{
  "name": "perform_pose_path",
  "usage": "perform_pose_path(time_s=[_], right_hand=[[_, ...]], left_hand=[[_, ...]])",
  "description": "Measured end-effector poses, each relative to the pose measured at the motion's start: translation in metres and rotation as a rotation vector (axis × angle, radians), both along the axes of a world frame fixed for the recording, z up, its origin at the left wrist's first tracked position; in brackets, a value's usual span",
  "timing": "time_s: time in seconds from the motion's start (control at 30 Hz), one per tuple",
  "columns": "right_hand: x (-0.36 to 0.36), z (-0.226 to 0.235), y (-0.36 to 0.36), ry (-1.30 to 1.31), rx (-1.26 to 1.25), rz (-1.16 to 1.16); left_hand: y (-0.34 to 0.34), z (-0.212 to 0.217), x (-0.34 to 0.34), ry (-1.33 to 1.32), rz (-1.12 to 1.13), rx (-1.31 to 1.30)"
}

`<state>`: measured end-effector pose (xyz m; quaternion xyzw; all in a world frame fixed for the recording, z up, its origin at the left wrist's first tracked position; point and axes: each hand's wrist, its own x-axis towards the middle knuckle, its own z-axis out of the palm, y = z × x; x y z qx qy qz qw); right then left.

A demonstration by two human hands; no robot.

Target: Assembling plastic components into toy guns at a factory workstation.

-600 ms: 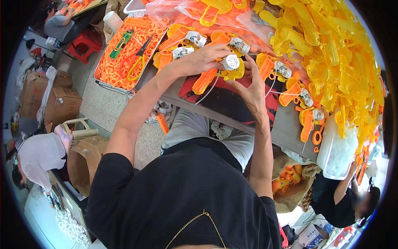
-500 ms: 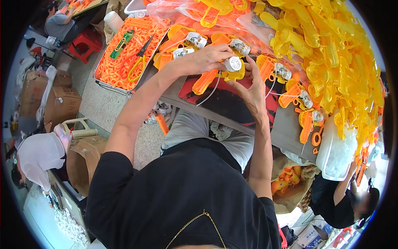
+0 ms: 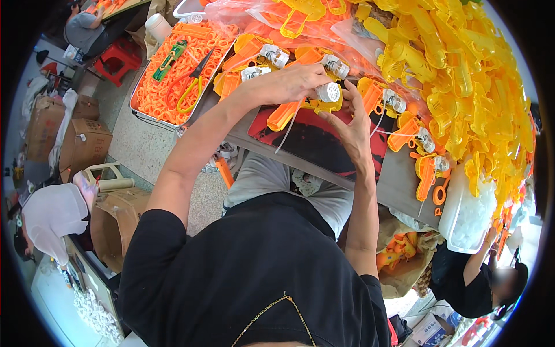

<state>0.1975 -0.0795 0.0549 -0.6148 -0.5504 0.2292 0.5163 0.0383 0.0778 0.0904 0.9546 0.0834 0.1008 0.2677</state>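
Over the dark red and black mat [image 3: 312,141], both my hands are at one half-built toy gun with an orange handle [image 3: 282,116] and a yellow shell half [image 3: 324,106]. My left hand [image 3: 289,84] comes across from the left, fingers closed on the white round-ended cylinder [image 3: 328,92] at the gun's front. Thumb and fingers of my right hand [image 3: 351,121] grip the yellow shell from the right; its fingertips are partly hidden. A thin white tube [image 3: 289,128] hangs from the gun. Similar part-built guns [image 3: 394,99] with white cylinders lie on both sides.
A metal tray [image 3: 134,104] of orange rings, with green-handled snips [image 3: 170,60] and scissors [image 3: 193,87], stands left. Yellow shells [image 3: 457,75] are heaped at right, by a white bin [image 3: 468,208] of clear parts. Coworkers [image 3: 55,217] are at both sides.
The white cylinder has shifted slightly right and down, its round end turning a little. My left hand has moved slightly with it; my right hand stays nearly in place.
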Motion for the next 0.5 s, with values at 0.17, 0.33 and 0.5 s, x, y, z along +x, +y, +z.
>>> perform_pose_path(time_s=[0.17,0.33,0.5], right_hand=[[-0.001,0.0,0.0,0.043,-0.004,-0.005],[-0.003,-0.012,0.001,0.082,0.048,-0.074],[-0.008,-0.007,0.007,0.09,0.037,-0.065]], left_hand=[[-0.013,-0.008,0.003,-0.048,0.067,0.191],[-0.012,-0.019,0.005,-0.231,0.147,-0.07],[-0.012,-0.021,-0.003,-0.211,0.266,-0.214]])
